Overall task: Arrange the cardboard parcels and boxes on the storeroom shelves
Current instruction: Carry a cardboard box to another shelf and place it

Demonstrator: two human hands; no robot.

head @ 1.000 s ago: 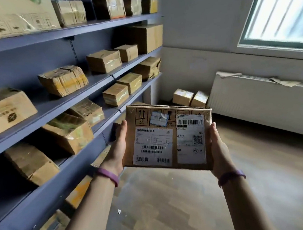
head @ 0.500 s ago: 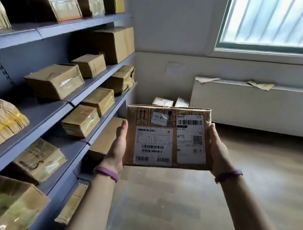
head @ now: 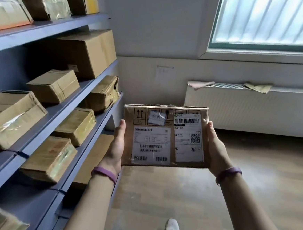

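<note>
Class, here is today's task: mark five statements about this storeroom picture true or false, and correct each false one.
1. The left hand and right hand hold the parcel by its sides. True.
2. The parcel rests on a shelf. False: it is held in the air beside the shelves.
3. The shelves stand on the person's right. False: they are on the left.
4. The parcel carries white barcode labels. True.
5. Only one wrist wears a band. False: a purple wristband is on each wrist.
</note>
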